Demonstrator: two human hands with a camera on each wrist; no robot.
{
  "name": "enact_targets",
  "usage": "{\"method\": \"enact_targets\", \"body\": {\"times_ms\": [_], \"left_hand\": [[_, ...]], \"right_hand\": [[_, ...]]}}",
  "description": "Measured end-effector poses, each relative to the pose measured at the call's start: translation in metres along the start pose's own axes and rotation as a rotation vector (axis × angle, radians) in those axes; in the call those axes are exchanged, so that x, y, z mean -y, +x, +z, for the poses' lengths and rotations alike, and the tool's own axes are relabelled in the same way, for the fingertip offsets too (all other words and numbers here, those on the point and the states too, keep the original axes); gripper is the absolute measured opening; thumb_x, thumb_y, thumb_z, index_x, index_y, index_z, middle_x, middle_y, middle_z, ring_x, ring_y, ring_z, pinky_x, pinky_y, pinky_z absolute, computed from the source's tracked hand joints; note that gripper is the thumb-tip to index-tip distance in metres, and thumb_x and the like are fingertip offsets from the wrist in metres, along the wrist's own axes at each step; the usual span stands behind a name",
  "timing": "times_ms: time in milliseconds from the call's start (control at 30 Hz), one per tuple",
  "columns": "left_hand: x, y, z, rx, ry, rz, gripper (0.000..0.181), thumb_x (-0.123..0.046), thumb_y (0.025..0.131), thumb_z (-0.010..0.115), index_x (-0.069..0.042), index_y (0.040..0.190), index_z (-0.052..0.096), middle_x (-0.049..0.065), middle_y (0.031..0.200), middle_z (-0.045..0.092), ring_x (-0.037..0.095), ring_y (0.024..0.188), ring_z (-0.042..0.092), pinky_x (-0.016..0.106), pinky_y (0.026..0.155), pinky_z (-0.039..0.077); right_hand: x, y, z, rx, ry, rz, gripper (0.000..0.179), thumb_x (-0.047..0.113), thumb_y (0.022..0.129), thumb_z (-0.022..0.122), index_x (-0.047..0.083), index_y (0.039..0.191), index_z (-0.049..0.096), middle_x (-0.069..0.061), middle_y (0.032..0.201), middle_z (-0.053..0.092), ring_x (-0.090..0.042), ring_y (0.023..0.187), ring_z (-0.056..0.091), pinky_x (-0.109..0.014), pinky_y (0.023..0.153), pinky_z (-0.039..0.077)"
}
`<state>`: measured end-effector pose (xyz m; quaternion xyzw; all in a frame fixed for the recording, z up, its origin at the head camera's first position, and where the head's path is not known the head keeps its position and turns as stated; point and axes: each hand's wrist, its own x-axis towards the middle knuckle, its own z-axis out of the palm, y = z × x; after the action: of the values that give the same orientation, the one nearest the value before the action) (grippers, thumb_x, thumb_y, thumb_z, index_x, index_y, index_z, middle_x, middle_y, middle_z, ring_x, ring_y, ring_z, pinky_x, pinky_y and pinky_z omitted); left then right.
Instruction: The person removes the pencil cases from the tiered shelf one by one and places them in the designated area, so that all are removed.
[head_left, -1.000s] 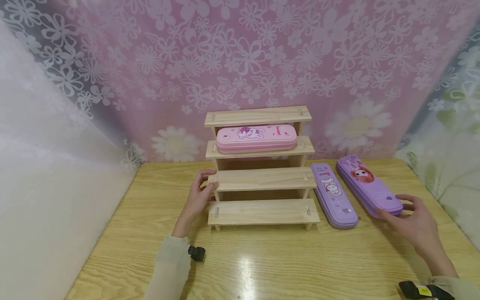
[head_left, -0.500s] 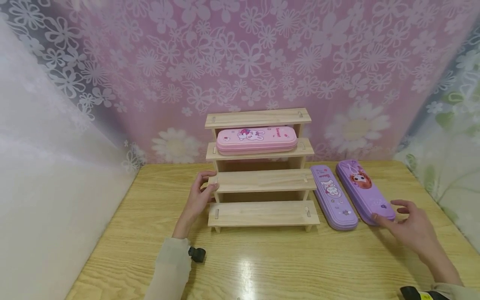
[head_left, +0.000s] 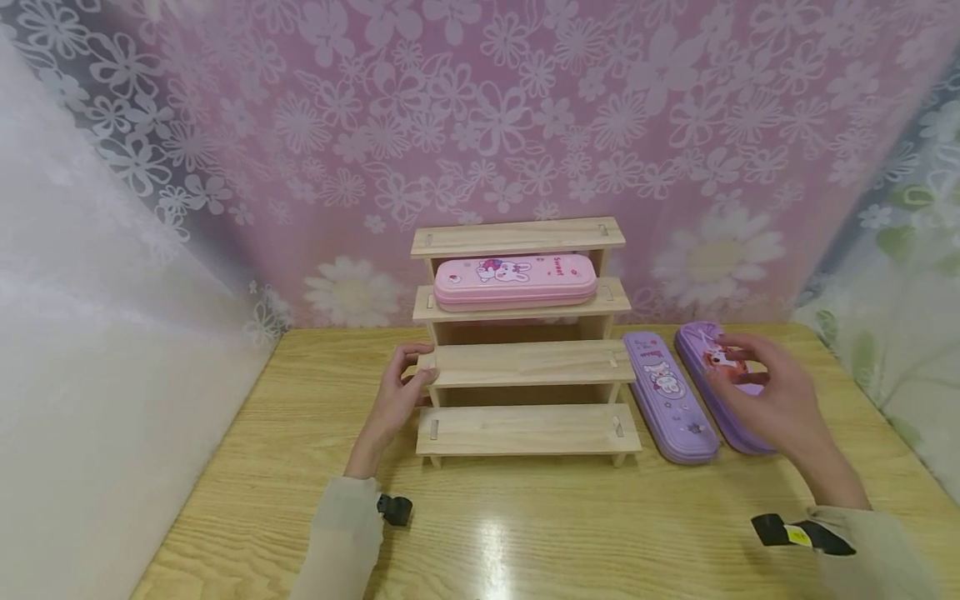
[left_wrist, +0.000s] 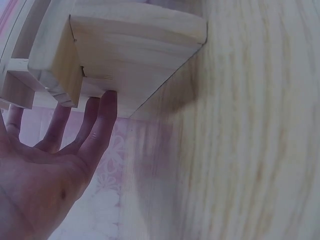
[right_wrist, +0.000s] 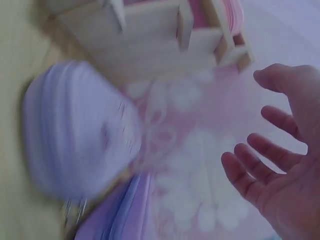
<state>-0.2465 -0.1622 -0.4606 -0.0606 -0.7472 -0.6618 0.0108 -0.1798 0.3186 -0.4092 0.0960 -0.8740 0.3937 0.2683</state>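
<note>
A stepped wooden display rack (head_left: 525,430) stands at the middle of the table. My left hand (head_left: 393,393) holds the left end of its second step from the bottom, thumb on top; in the left wrist view its fingers (left_wrist: 102,125) touch the side panel. On the second step from the top lies a pink pencil case (head_left: 517,287) with a bunny print. To the rack's right lie two purple pencil cases, one with a bunny (head_left: 670,400) and one with a red-haired figure (head_left: 697,337). Over the latter hovers my right hand (head_left: 783,404), fingers spread and empty, partly hiding it.
The wood-grain table (head_left: 480,517) extends in front of the rack and to its left. A pink floral backdrop (head_left: 495,108) hangs close behind the rack, with a whitish sheet (head_left: 112,350) on the left and a leafy one (head_left: 892,292) on the right.
The rightmost purple pencil case has been set straighter, nearer the bunny one, and let go. My right hand has lifted and moved forward and left. The left hand stays in place.
</note>
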Motion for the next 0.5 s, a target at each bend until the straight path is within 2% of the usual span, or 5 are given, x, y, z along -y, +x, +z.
{"method": "enact_targets", "body": {"times_ms": [167, 367, 500], "left_hand": [[-0.002, 0.0, 0.0, 0.01, 0.002, 0.0, 0.035, -0.013, 0.1, 0.061, -0.016, 0.135, 0.054, 0.014, 0.128, 0.052, 0.019, 0.092, 0.063, 0.046, 0.073, 0.061], [-0.001, 0.0, 0.0, 0.01, 0.011, -0.004, 0.035, -0.014, 0.101, 0.061, -0.015, 0.135, 0.053, 0.014, 0.128, 0.052, 0.019, 0.091, 0.064, 0.045, 0.072, 0.061], [0.0, 0.0, -0.001, 0.009, 0.005, 0.0, 0.035, -0.014, 0.1, 0.061, -0.016, 0.134, 0.053, 0.012, 0.129, 0.052, 0.019, 0.091, 0.064, 0.046, 0.072, 0.061]], "right_hand": [[0.023, 0.022, 0.02, 0.005, 0.044, -0.104, 0.049, -0.004, 0.078, 0.082, 0.005, 0.124, 0.068, 0.029, 0.114, 0.057, 0.013, 0.095, 0.056, -0.002, 0.077, 0.046], [0.046, 0.052, 0.042, 0.012, 0.065, -0.224, 0.052, -0.008, 0.076, 0.082, 0.0, 0.125, 0.066, 0.0, 0.127, 0.064, 0.015, 0.106, 0.054, -0.002, 0.084, 0.046], [0.057, 0.069, 0.056, 0.03, 0.106, -0.263, 0.048, -0.006, 0.078, 0.081, -0.001, 0.124, 0.067, -0.013, 0.131, 0.065, 0.007, 0.114, 0.056, -0.006, 0.087, 0.048]]}}
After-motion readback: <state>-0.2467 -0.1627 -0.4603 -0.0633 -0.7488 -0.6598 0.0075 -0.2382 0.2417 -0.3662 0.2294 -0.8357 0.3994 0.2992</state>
